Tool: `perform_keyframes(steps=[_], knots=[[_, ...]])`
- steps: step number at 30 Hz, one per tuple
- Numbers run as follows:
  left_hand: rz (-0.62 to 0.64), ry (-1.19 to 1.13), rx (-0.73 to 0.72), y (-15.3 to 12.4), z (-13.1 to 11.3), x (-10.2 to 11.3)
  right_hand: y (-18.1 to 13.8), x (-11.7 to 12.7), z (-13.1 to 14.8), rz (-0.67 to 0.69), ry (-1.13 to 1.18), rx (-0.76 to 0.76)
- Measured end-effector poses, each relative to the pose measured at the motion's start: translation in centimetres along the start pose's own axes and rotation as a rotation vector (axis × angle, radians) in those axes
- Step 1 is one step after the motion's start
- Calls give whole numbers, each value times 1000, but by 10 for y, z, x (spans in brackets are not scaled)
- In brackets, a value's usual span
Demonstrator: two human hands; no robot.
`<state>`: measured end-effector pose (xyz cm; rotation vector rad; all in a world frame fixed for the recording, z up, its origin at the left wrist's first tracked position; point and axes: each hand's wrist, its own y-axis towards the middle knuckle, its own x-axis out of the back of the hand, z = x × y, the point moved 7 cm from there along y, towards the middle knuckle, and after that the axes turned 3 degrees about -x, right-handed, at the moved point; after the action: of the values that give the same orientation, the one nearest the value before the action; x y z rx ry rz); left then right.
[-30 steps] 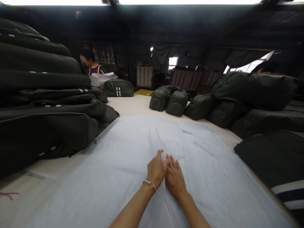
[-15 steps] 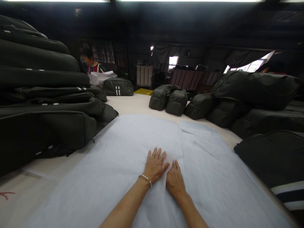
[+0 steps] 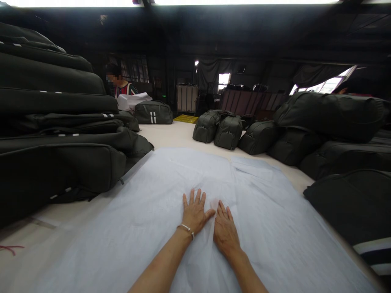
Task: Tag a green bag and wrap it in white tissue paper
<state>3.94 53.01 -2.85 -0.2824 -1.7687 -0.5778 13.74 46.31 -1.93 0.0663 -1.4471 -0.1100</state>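
Note:
Thin white sheets, like tissue or plastic, lie spread over the table in front of me, with wrinkles and a raised fold between my hands. My left hand, a bracelet at its wrist, rests flat on the sheet with its fingers spread. Just to the right, my right hand lies against the fold, fingers stretched forward. Its thumb is hidden, and no grasp of the sheet shows. The second sheet layer extends under and beyond the right hand.
A tall stack of dark bags stands on the left. More dark duffel bags line the right side. One striped bag sits at the far end near a person. A red thread lies at left.
My left hand has shifted slightly left and its fingers have spread wider. The fingers of my right hand, curled before, have straightened forward along the fold.

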Motion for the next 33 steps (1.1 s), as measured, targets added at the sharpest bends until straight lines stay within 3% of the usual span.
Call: perform_keyframes(steps=[9, 14, 20, 26, 33], knots=[[-40, -26, -38, -32, -23, 5, -40, -4, 1, 65, -18, -68], [-71, -12, -63, -49, -29, 8, -53, -10, -11, -13, -52, -123], [-90, 48, -71, -51, -30, 12, -57, -13, -17, -90, -77, -148], [-83, 77, -87, -50, -35, 18, -59, -13, -18, -83, -43, -147], [-41, 22, -114, -51, -37, 19, -62, -12, -28, -210, 160, -176]])
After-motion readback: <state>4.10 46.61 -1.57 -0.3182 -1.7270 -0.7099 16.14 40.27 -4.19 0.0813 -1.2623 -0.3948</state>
